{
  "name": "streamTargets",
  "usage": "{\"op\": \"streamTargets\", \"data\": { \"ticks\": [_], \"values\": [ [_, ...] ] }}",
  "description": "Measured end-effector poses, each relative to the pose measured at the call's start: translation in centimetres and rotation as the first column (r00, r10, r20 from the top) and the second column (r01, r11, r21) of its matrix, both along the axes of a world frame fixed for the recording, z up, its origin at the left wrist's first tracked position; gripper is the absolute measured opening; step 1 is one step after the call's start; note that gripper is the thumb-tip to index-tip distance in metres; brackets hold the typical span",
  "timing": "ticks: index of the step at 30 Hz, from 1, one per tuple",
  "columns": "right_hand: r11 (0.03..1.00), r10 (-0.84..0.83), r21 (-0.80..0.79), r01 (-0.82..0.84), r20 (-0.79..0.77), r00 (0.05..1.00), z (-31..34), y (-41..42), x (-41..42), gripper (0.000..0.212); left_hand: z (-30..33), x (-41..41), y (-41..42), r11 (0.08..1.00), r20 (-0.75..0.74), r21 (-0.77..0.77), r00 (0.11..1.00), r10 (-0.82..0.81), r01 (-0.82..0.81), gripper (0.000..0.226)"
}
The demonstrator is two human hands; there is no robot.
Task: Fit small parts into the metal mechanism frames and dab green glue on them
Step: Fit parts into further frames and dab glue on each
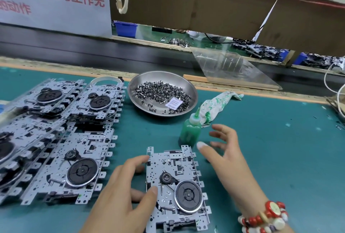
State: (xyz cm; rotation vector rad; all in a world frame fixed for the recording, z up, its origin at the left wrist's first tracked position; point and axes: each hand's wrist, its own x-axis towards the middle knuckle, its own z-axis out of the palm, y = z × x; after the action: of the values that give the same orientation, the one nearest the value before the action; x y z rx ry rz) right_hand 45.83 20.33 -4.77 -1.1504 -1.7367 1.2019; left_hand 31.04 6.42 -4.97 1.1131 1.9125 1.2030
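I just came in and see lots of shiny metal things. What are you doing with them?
A person is building small machines. The left hand steadies one metal frame on the green mat. The right hand is open, reaching toward the green glue bottle just behind the frame. A metal bowl of tiny parts waits further back, and more frames lie stacked to the left.

A single perforated metal mechanism frame (177, 186) lies at lower centre; stacked metal frames (56, 139) fill the left. Above centre sits a round steel dish (193, 92) holding small dark parts (160, 92), with a green plastic glue bottle (190, 132) just below-right.
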Motion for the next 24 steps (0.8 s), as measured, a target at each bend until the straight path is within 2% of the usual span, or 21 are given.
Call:
{"op": "streamTargets", "data": {
  "ticks": [2, 3, 7, 9, 11, 14, 21, 24],
  "values": [
    [0.996, 0.082, 0.017, -0.084, 0.067, 0.994, 0.3, 0.6, -0.9, 0.048, -0.1, 0.0, 0.2, 1.0, 0.01, -0.022, 1.0, 0.004, -0.004, 0.05],
    [0.991, 0.13, 0.019, -0.133, 0.094, 0.987, 0.3, 0.9, -1.3, 0.048, -0.2, 0.0, 0.2, 1.0, 0.017, -0.029, 1.0, 0.005, -0.004, 0.052],
    [0.98, 0.181, 0.059, -0.192, 0.15, 0.972, -0.1, 1.8, -2.2, 0.023, -0.1, 0.1, 0.3, 0.999, 0.163, -0.048, 0.987, 0.009, -0.002, 0.06],
    [0.98, 0.167, 0.101, -0.174, 0.069, 0.983, -0.2, 1.7, -2.1, 0.018, 0.0, 0.1, 0.4, 0.999, 0.283, -0.027, 0.958, 0.034, -0.028, 0.064],
    [0.987, 0.11, 0.125, -0.098, -0.091, 0.99, 0.0, 1.7, -1.6, 0.013, -0.2, 0.0, 0.7, 0.999, 0.405, 0.0, 0.914, 0.035, -0.038, 0.065],
    [0.995, 0.015, 0.096, 0.012, -0.277, 0.961, 0.5, 1.3, -0.3, 0.019, -0.2, -0.1, 1.2, 0.997, 0.524, 0.045, 0.851, 0.024, -0.056, 0.059],
    [0.996, -0.082, -0.054, 0.065, -0.435, 0.897, 1.2, 0.5, 1.5, 0.021, -0.2, 0.3, 2.3, 0.991, 0.657, 0.095, 0.754, 0.012, -0.098, 0.049],
    [0.99, -0.124, -0.124, 0.065, -0.569, 0.813, 1.4, 0.7, 1.7, 0.024, -0.4, 0.3, 2.3, 0.99, 0.661, 0.094, 0.75, 0.015, -0.103, 0.048]
  ]
}}
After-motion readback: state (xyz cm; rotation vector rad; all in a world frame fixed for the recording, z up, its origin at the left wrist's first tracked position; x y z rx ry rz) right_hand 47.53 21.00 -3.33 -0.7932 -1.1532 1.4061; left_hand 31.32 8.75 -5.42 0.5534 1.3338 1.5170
